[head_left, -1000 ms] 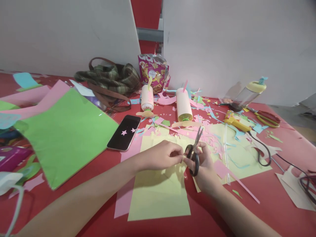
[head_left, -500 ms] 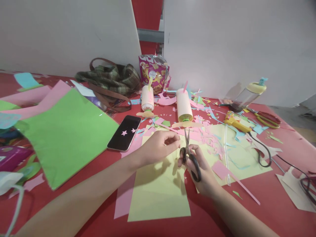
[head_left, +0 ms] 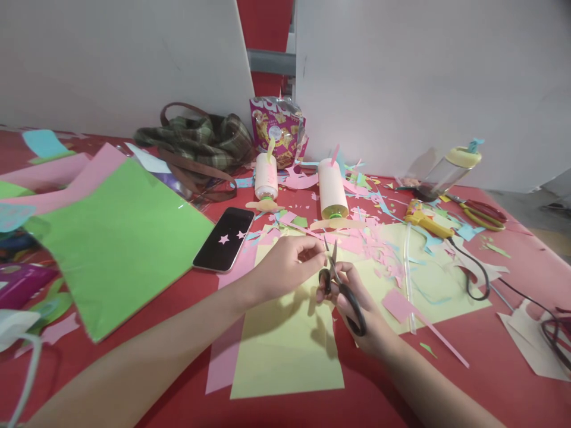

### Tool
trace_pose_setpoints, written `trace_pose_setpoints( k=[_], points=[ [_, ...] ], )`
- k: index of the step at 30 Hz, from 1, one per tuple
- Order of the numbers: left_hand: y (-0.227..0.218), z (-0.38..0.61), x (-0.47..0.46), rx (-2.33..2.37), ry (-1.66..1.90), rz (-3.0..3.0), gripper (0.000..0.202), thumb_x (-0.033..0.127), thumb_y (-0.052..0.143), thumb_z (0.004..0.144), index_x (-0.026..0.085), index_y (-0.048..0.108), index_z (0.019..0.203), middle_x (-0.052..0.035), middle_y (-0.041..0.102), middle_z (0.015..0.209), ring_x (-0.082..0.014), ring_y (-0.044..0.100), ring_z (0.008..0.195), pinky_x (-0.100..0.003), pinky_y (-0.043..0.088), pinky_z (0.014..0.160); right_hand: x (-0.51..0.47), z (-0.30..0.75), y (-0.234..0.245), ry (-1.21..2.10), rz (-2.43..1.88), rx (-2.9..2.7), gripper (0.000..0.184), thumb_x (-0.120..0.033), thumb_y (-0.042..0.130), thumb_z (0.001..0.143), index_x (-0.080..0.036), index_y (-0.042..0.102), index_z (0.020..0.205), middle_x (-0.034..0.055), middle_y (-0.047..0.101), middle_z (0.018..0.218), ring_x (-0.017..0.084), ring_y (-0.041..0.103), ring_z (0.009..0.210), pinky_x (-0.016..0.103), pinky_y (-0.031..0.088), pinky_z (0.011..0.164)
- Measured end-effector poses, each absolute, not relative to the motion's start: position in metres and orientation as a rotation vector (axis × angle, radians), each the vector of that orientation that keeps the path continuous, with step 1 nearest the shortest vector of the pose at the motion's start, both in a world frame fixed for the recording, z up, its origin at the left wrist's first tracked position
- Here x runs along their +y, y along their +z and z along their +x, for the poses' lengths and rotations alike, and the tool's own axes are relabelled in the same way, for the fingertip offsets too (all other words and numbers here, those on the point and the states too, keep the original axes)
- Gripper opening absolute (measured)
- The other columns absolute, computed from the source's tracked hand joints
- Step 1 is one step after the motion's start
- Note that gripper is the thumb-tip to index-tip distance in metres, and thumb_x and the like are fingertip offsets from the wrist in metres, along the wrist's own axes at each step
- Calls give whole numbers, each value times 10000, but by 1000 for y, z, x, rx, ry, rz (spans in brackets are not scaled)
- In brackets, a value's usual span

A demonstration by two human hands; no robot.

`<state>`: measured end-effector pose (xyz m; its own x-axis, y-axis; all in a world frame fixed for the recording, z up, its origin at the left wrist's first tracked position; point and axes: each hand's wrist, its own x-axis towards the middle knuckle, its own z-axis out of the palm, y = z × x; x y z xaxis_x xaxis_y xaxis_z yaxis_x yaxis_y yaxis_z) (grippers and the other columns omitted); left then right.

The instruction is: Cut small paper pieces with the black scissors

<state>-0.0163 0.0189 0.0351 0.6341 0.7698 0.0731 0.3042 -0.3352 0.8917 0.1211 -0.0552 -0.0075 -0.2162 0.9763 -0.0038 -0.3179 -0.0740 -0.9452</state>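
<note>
My right hand (head_left: 363,309) grips a pair of black-handled scissors (head_left: 351,306), fingers in the loops. The blades point up and away, parted a little, close by the fingertips of my left hand (head_left: 292,264). That hand is closed in a pinch; whatever it holds is too small or hidden to make out. Both hands are above a sheet of pale yellow paper (head_left: 285,362), which overlaps a pink sheet (head_left: 223,368). Left of my left hand lies a dark phone (head_left: 218,252) with small pink paper stars (head_left: 223,239) on its screen.
Two paper-wrapped cylinders (head_left: 332,187) stand behind my hands among pink and blue scraps (head_left: 383,255). A yellow glue gun (head_left: 426,221) with its cord, pliers (head_left: 484,214) and a clear bottle (head_left: 446,175) are at right. Green paper (head_left: 129,238) covers the left; a plaid bag (head_left: 200,142) lies behind.
The scissors have turned slightly left and their blades have opened wider, coming nearer to my left fingertips. My left hand stays nearly still.
</note>
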Motion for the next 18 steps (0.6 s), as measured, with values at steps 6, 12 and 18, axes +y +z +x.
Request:
trace_pose_setpoints(
  k=[6, 12, 18],
  points=[
    [34, -13, 15, 871, 661, 1875, 173, 190, 360, 756, 144, 473, 635, 27, 465, 620, -80, 434, 601, -196, 365, 572, -56, 121, -7, 1530, -897, -1071, 254, -388, 530, 700, -271, 367, 855, 9, 432, 785, 155, 488, 694, 289, 390, 625],
    [31, -9, 9, 851, 750, 1786, 189, 178, 362, 769, 147, 425, 595, 43, 462, 576, -58, 430, 541, -176, 348, 527, -56, 122, -8, 1521, -881, -1035, 234, -368, 529, 712, -264, 374, 852, 5, 453, 782, 143, 480, 692, 287, 383, 654],
    [28, -8, 5, 845, 797, 1716, 186, 200, 364, 784, 153, 424, 614, 46, 467, 565, -54, 441, 528, -175, 347, 513, -56, 121, -8, 1524, -903, -1036, 223, -363, 522, 718, -262, 373, 851, 6, 453, 791, 136, 470, 681, 284, 383, 665]
  ],
)
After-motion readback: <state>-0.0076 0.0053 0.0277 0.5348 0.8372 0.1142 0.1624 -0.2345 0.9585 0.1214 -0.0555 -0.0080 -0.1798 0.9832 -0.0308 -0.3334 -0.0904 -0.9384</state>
